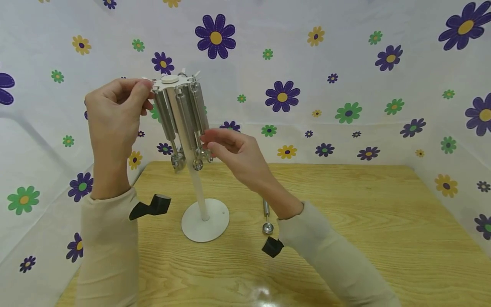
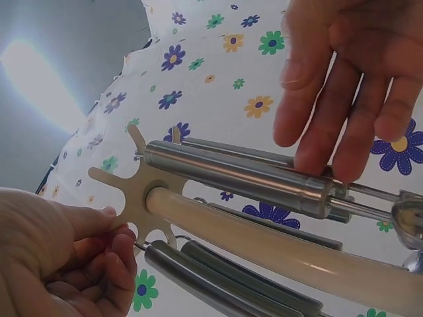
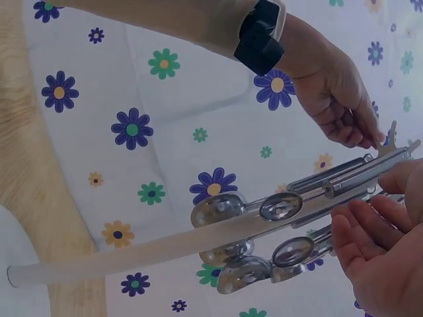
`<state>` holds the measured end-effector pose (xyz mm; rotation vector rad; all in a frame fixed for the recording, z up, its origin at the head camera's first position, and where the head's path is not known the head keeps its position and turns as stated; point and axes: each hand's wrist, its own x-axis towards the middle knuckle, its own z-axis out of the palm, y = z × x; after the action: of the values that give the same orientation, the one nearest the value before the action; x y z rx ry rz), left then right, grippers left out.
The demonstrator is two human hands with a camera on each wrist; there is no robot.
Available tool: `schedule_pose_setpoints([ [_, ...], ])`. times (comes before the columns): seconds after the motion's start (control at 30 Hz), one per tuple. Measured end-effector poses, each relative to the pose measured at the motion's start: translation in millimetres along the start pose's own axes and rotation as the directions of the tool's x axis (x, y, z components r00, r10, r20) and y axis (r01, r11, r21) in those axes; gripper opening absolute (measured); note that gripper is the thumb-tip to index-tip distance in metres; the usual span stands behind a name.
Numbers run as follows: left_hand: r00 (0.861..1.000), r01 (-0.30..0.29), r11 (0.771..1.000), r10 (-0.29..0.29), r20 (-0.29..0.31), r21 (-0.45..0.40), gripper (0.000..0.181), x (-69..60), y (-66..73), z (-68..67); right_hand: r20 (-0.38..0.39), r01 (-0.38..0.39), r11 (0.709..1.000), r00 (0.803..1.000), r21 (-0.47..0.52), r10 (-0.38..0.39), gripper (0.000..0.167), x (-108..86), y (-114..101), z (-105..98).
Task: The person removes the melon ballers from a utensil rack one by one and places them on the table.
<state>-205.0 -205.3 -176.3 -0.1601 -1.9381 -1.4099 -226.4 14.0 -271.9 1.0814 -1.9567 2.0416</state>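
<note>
A white stand with a round base [image 1: 205, 230] and a pole [image 3: 119, 257] carries several metal utensils [image 1: 186, 117] hung by their handles from its star-shaped top [image 2: 135, 191]. My left hand [image 1: 115, 111] pinches one arm of that top between thumb and fingers, as the left wrist view also shows. My right hand [image 1: 239, 157] is at the lower part of the hanging handles, its fingers extended; in the left wrist view the fingertips [image 2: 347, 162] touch or nearly touch a handle. Small round metal bowls [image 3: 281, 206] hang at the utensils' lower ends.
Another metal utensil with a small round bowl [image 1: 267, 228] lies on the wooden table [image 1: 345, 238], right of the stand's base and beside my right forearm. A white cloth with flowers [image 1: 245, 64] stands behind the table and along its sides.
</note>
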Motion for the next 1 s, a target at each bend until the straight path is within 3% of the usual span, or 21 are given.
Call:
schedule_pose_setpoints([
  [0.2, 1.0, 0.01, 1.0, -0.01, 0.004, 0.005, 0.025, 0.7, 0.7, -0.9, 0.006, 0.036, 0.999, 0.999, -0.025, -0.036, 0.034, 4.8, -5, 4],
  [0.5, 1.0, 0.01, 1.0, -0.01, -0.002, -0.019, 0.025, 1.5, 0.1, -1.0, 0.014, 0.028, 0.997, 1.0, -0.072, -0.027, 0.038, 9.6, -4, 11],
  [0.77, 1.0, 0.009, 0.998, -0.008, 0.009, -0.068, 0.022, 2.1, -0.9, -0.7, 0.008, 0.018, 1.0, 1.0, -0.011, -0.017, 0.04, 13.6, -5, 16],
  [1.0, 0.999, 0.043, 0.995, -0.042, 0.01, -0.093, 0.019, 0.6, -2.5, -0.6, 0.004, 0.026, 0.999, 1.0, -0.034, -0.026, 0.037, 13.4, -7, 18],
])
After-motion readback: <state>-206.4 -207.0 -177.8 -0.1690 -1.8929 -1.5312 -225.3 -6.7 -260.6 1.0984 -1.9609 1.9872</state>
